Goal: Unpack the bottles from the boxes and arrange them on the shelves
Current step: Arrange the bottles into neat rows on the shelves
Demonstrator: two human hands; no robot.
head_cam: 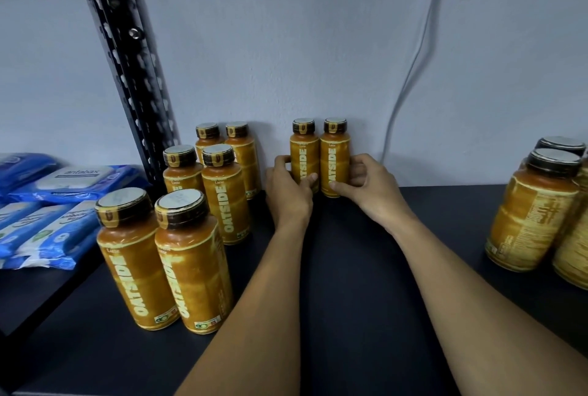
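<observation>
Against the wall [318,45], left hand [288,192] and right hand [366,187] grip seemingly touching bottles [304,154].

"OATSIDE" runs vertically in pale letters on the front-left bottle [133,271], middle bottle [226,205] and left back-wall bottle [304,154]. Right back-wall bottle [334,154] shows only "ATSIDE". Small "Latte" sits above on some. "antabax" on wipes pack lid [76,174]. Far-right bottle [531,220] print is illegible.

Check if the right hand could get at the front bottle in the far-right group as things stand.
Probably yes, once it lets go. The right hand grips a wall-side bottle, but only bare shelf lies between it and the front bottle, nothing blocking.
</observation>
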